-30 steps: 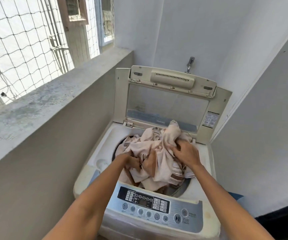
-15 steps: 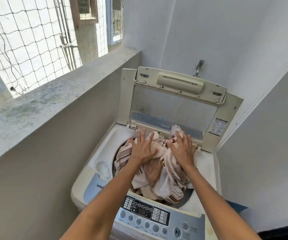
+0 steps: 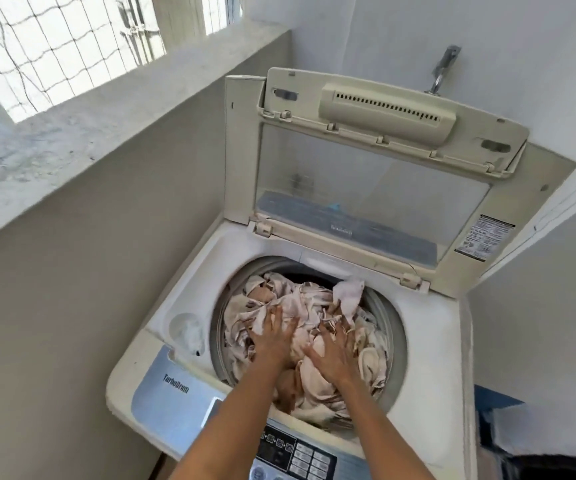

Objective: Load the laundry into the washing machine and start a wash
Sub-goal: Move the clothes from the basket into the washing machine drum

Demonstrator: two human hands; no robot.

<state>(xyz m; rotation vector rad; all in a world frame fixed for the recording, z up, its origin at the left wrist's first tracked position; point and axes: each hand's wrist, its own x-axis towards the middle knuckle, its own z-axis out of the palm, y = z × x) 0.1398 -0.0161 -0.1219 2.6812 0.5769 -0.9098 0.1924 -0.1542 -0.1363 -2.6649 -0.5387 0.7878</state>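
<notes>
Pressing the laundry (image 3: 300, 306) down into the drum of the washing machine (image 3: 428, 327), with left hand (image 3: 272, 336) and right hand (image 3: 331, 351) both flat, fingers spread wide, palms on the cloth, nothing pinched. Sitting now mostly inside the round opening, this pale striped fabric, but heaped close to the rim, with one white corner (image 3: 348, 294) standing up at the far right edge. Standing upright behind, the lid (image 3: 366, 161), and showing partly under the forearms at the near edge, the control panel (image 3: 293, 452). Probably near the end of the loading step; closing the lid and pressing the buttons not yet done. Possible trouble from here: catching that raised corner between lid and rim if not tucked in first, so no proper closing and maybe no start. Also possible: packing the cloth too tightly by hard pressing, giving poor movement of the load and an unbalanced spin. Touching wrong buttons by accident with a forearm also a small risk, the panel being just below.
</notes>
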